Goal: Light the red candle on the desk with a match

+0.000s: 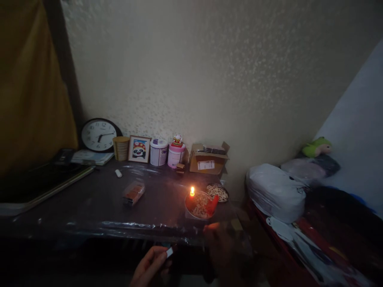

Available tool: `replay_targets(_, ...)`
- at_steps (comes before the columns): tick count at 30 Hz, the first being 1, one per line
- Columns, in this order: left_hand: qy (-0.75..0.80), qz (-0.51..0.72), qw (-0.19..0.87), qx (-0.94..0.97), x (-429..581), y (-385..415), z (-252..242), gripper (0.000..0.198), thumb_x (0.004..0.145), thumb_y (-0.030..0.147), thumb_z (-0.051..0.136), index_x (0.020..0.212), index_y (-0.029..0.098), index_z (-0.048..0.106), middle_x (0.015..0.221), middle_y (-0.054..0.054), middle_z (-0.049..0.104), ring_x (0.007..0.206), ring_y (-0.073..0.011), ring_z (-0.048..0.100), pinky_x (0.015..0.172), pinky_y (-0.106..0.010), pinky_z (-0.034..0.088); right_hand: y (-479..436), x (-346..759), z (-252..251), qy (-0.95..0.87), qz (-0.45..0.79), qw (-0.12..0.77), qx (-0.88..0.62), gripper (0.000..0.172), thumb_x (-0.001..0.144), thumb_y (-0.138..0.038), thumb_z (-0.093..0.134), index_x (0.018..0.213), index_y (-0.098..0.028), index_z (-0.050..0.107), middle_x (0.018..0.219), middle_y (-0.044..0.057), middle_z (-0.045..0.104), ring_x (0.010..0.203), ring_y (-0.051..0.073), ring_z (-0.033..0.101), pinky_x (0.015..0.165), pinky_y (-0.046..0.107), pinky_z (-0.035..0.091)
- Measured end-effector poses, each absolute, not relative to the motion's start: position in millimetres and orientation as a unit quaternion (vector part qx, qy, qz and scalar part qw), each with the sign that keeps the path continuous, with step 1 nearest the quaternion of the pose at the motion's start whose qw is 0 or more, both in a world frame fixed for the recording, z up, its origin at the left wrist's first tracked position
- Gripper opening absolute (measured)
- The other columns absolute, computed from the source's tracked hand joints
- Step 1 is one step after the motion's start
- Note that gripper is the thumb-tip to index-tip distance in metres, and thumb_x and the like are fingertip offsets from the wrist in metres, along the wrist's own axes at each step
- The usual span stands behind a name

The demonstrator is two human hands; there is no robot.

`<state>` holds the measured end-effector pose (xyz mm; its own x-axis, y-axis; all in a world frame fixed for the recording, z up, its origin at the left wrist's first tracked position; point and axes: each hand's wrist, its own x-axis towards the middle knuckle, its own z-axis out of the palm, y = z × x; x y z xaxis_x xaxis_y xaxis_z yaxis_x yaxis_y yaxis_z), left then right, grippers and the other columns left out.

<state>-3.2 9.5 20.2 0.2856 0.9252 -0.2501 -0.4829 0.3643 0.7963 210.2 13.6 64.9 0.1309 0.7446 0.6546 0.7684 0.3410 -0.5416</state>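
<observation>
At the bottom centre, my left hand (151,266) is closed around a small white-faced box (169,252), like a matchbox, gripped between thumb and fingers. My right hand (218,239) is in dark shadow and blurred, just below a round bowl (199,206). Its fingertips catch an orange glow; whether it holds anything is hidden. A small flame (192,191) burns at the bowl's left rim. Inside the bowl are pale bits and a red piece (212,205). Behind it, a second bowl (217,192) is filled with short pale sticks.
The table (98,199) has a glossy plastic cover and holds a wrapped pack (133,193). Along the wall stand a clock (98,135), a framed panda picture (139,149), two canisters (158,152) and an open cardboard box (206,161). White bags (273,191) lie at right.
</observation>
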Motion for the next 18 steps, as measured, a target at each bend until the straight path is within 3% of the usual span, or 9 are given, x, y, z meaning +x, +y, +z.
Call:
replay_targets(4, 0.363, 0.491, 0.685, 0.397, -4, 12, 15, 0.028, 0.063, 0.042, 0.072, 0.077, 0.017, 0.067, 0.071, -0.002, 0.065, 0.072, -0.017, 0.057, 0.07, -0.026, 0.043, -6, 150, 42, -0.717, 0.042, 0.496, -0.489, 0.014, 0.083, -0.034, 0.052, 0.085, -0.023, 0.06, 0.084, 0.003, 0.065, 0.078, 0.016, 0.063, 0.071, 0.024, 0.052)
replay_targets(7, 0.366, 0.489, 0.659, 0.44, -6, 14, 10, 0.027, 0.064, 0.041, 0.072, 0.076, 0.017, 0.066, 0.076, -0.001, 0.064, 0.075, -0.0174, 0.057, 0.072, -0.028, 0.044, -6, 142, 17, -0.722, 0.069, 0.502, -0.471, 0.023, 0.081, -0.042, 0.054, 0.095, -0.024, 0.061, 0.096, 0.005, 0.065, 0.087, 0.018, 0.063, 0.077, 0.025, 0.052)
replay_targets(18, 0.393, 0.498, 0.593, 0.496, 1, 14, -9, 0.03, 0.064, 0.044, 0.069, 0.08, 0.019, 0.061, 0.07, 0.002, 0.056, 0.067, -0.0141, 0.052, 0.064, -0.025, 0.041, 3, 150, -27, -0.686, 0.122, 0.533, -0.48, 0.022, 0.077, -0.044, 0.059, 0.091, -0.029, 0.065, 0.093, 0.002, 0.067, 0.086, 0.017, 0.065, 0.078, 0.022, 0.051)
